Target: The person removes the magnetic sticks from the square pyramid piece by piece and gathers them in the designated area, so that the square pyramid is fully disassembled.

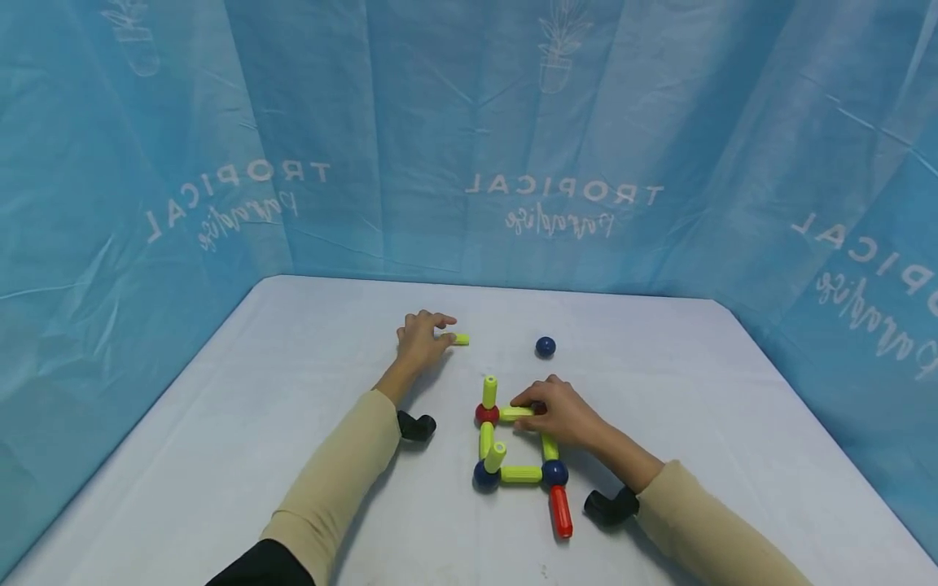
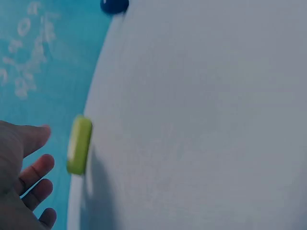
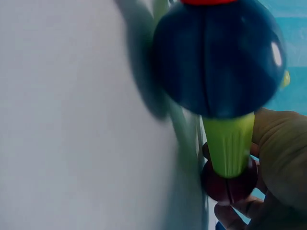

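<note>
My left hand (image 1: 422, 340) reaches over the back of the table with its fingers spread and loosely bent. Close to its fingertips lies a loose yellow-green rod (image 2: 79, 144), outside the grasp. Nearer to me, balls and rods form a square frame. My right hand (image 1: 563, 411) grips the frame's far right corner, thumb and fingers around a dark red ball (image 3: 229, 183). Another red ball (image 1: 487, 415) and a blue ball (image 1: 487, 475) make the left corners, each with a yellow-green rod standing up from it. From the near right blue ball (image 1: 554, 473), a red rod (image 1: 560, 511) sticks out toward me.
A loose blue ball (image 1: 545, 347) sits on the white tablecloth (image 1: 293, 366), beyond the frame. Blue printed curtains (image 1: 469, 122) surround the table's back and sides. Black wrist cameras (image 1: 416, 426) hang under both forearms, the right one beside the red rod.
</note>
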A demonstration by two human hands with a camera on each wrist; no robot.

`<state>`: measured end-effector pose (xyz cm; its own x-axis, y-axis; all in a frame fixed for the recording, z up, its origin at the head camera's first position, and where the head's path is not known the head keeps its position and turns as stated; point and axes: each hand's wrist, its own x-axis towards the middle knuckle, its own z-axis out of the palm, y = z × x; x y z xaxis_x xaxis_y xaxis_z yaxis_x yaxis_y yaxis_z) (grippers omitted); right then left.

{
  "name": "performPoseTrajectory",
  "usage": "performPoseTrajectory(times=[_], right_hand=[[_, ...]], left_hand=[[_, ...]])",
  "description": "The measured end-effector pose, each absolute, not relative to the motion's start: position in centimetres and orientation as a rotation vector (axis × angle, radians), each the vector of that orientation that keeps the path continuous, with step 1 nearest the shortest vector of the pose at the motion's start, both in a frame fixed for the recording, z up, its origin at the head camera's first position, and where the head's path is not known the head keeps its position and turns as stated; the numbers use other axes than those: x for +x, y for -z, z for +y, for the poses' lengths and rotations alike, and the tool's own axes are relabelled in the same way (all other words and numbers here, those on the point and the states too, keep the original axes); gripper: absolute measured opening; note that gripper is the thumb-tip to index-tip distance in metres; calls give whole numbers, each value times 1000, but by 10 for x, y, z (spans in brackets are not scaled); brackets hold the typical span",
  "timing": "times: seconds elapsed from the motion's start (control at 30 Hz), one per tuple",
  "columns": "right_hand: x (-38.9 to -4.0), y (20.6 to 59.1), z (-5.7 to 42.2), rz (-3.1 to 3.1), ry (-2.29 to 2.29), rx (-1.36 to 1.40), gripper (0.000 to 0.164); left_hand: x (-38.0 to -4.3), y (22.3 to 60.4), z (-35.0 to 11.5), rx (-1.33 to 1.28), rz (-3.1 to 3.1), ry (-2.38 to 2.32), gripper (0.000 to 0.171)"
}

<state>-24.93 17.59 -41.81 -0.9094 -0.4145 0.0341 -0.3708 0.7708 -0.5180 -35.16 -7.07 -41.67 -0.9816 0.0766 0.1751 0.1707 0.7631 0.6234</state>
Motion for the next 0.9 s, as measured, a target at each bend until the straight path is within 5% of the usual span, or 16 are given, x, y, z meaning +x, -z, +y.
performPoseTrajectory(times=[0.47,0.9], right_hand=[[-248,424,190,2875,923,-600,24],[-247,427,188,2874,972,-598,22]], left_hand=[[-261,386,-70,-699,-2754,1392,33],[-249,384,-41,-678,-2804,1012,26]])
